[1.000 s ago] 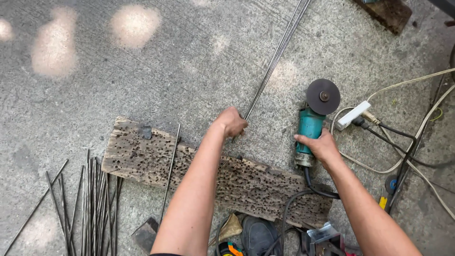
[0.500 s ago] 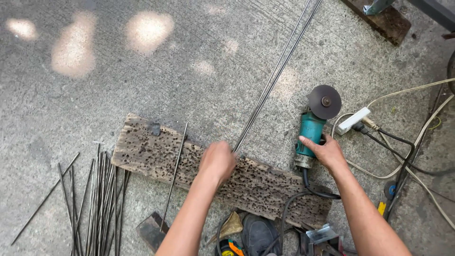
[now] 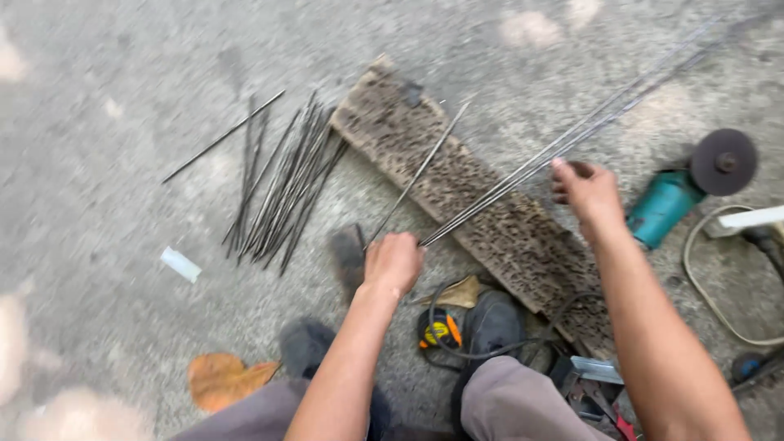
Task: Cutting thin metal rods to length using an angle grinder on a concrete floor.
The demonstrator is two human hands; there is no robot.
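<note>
Over the pitted wooden board (image 3: 490, 204) on the concrete floor (image 3: 122, 122), the left hand (image 3: 392, 263) clenches the near ends of the long steel rods (image 3: 523, 171); the right hand (image 3: 586, 189) grips them further along, beside the teal angle grinder (image 3: 686, 192). Cut rods (image 3: 282, 192) lie left of the board.

The left hand (image 3: 394, 263) is closed around the near end of one short metal rod (image 3: 418, 173), which lies across the scarred wooden board (image 3: 498, 220). The right hand (image 3: 586, 189) rests on the long rods (image 3: 563, 147) crossing the board's right part. A pile of cut rods (image 3: 282, 192) lies left of the board. A teal angle grinder (image 3: 682, 192) lies right of it. A tape measure (image 3: 437, 331) sits below it.
</note>
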